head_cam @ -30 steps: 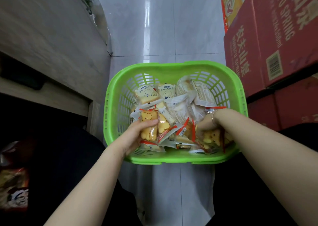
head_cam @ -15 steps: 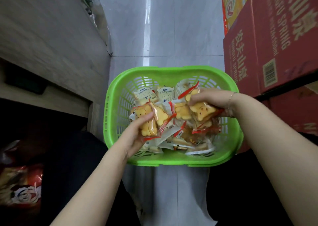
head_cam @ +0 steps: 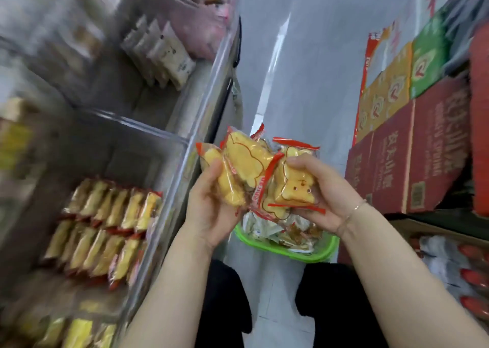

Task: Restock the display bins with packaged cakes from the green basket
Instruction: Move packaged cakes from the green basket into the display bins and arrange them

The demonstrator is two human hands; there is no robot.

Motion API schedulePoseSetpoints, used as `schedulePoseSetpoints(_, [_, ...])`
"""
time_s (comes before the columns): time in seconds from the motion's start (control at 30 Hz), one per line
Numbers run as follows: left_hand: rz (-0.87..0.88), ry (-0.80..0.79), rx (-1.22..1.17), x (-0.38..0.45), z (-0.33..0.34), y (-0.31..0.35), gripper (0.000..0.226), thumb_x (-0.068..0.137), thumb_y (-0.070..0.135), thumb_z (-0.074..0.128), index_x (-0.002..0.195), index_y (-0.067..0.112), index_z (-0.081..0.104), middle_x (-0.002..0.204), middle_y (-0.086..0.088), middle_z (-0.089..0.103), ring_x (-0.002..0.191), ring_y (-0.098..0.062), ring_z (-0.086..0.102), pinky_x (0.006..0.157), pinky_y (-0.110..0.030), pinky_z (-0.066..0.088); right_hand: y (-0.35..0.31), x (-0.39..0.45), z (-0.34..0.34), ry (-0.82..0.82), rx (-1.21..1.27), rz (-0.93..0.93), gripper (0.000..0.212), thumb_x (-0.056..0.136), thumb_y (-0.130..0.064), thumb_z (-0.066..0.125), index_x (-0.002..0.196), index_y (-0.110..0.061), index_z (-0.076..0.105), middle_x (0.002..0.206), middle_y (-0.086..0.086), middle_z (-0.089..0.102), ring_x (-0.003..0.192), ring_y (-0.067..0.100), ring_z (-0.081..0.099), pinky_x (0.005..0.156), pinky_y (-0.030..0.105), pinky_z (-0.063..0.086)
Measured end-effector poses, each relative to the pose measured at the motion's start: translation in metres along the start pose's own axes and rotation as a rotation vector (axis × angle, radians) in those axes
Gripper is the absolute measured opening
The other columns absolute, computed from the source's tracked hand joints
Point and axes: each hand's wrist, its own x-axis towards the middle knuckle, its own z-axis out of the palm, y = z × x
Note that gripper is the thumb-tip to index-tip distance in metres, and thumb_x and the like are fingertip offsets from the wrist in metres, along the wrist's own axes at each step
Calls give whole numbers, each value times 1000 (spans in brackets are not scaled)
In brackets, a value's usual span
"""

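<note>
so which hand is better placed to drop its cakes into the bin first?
Left, probably. The left hand holds its packaged cakes right beside the display bin on that side; the right hand with the bear-faced cake would have to cross over it.

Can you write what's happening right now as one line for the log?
left hand: holds cakes | right hand: holds bear cake | green basket: below hands | stage: carrying

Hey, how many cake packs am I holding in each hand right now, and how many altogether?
Left hand: 2 cake packs
Right hand: 2 bear cake packs, as far as shows
Total: 4
</note>
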Motion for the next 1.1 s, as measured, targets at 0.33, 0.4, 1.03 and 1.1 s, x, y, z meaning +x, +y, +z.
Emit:
schedulePoseSetpoints(0.33, [152,246,-292,-151,33,104,77,44,38,92,113,14,68,126,-16,61,121,-37,54,99,-57,43,-54,-71,145,-1,-115,5,4,79,-12,58,79,-11,61,59,3,64,47,14,63,49,25,56])
schedulePoseSetpoints(0.4, [182,284,-353,-167,21,112,76,46,40,90,115,16,66,126,-14,60,117,-34,57,95,-54,46,-46,-67,163,-34,-47,-6,8,72,-14,61,79,-11,61,59,3,65,48,13,63,52,25,56])
schedulePoseSetpoints(1.03, [14,1073,460,-145,-94,111,55,59,61,81,99,25,69,92,11,74,88,-6,69,87,-34,51,40,57,192,-182,-64,193,61,67,-10,67,126,-2,53,111,22,67,92,38,69,63,47,56])
schedulePoseSetpoints(1.1, [-91,1187,610,-142,-105,111,45,59,60,81,88,29,66,91,12,73,85,-5,67,80,-31,51,51,70,191,-212,8,209,53,69,-12,65,121,-3,59,110,19,69,92,34,70,63,44,57])
